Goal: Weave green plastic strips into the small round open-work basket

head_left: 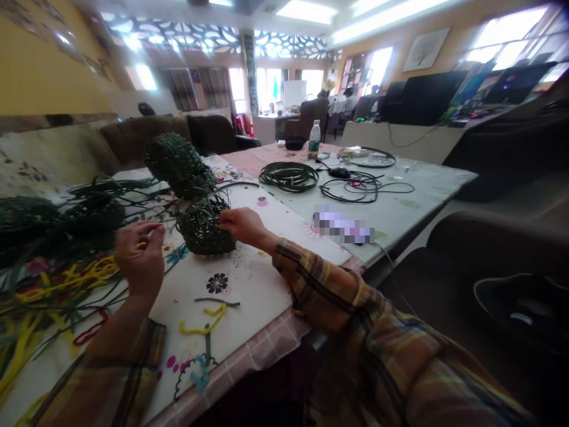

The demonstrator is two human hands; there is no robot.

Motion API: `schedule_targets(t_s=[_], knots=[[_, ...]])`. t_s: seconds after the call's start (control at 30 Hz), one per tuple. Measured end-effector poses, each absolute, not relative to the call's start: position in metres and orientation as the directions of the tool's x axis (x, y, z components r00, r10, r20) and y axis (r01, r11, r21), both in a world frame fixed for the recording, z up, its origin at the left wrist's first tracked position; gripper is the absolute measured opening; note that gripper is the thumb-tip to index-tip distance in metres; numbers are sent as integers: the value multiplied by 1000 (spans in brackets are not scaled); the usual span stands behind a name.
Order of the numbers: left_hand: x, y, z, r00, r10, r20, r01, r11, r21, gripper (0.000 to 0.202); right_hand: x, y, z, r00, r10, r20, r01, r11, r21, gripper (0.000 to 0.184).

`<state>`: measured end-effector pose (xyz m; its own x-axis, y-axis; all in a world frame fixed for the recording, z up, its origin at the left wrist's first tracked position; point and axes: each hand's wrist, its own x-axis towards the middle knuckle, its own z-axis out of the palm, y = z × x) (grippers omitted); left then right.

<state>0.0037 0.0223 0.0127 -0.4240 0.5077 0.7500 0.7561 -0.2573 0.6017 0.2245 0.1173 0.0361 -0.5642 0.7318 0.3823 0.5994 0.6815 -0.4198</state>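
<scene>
A dark green woven piece stands on the table in front of me. Its lower part is an open-weave basket [207, 237], and a rounder, tighter woven form [173, 157] leans above it. My right hand [243, 225] is closed at the right side of the basket, fingers pressed against its strips. To the left of the basket, apart from it, my left hand [141, 252] is raised with thumb and fingers pinched together. What lies in that pinch is too fine to make out.
Dark green strips and yellow cords [71, 276] are heaped at the left. A yellow fuzzy stem [213, 320] lies near the front edge. Rightward are coiled green strips [288, 177], black cables [351, 188], a water bottle [314, 139] and a blurred-out item [343, 225].
</scene>
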Motion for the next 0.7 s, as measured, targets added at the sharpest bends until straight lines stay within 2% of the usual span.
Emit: schedule_targets(t_s=[0.07,0.2,0.3,0.4,0.5,0.6,0.7], knots=[[12,16,17,-361,451,816,833,-237,500,29,220,111,33,-559,728,397,595,686,-419,20],[41,12,12,-124,607,785,884,-291,365,27,212,99,28,-554,718,420,602,695,-393,24],[50,17,5,-73,645,760,923,-246,297,33,211,98,28,-589,691,419,588,722,-364,25],[45,23,0,-41,713,700,933,-224,283,41,215,101,32,-646,646,407,562,763,-319,27],[39,27,-2,-10,748,663,902,-280,329,44,224,107,39,-688,621,376,567,783,-257,25],[40,29,-2,-11,744,669,876,-315,365,42,233,112,46,-703,625,339,606,776,-175,25],[43,28,-1,6,740,672,878,-326,352,37,235,112,47,-697,630,341,627,767,-134,26]])
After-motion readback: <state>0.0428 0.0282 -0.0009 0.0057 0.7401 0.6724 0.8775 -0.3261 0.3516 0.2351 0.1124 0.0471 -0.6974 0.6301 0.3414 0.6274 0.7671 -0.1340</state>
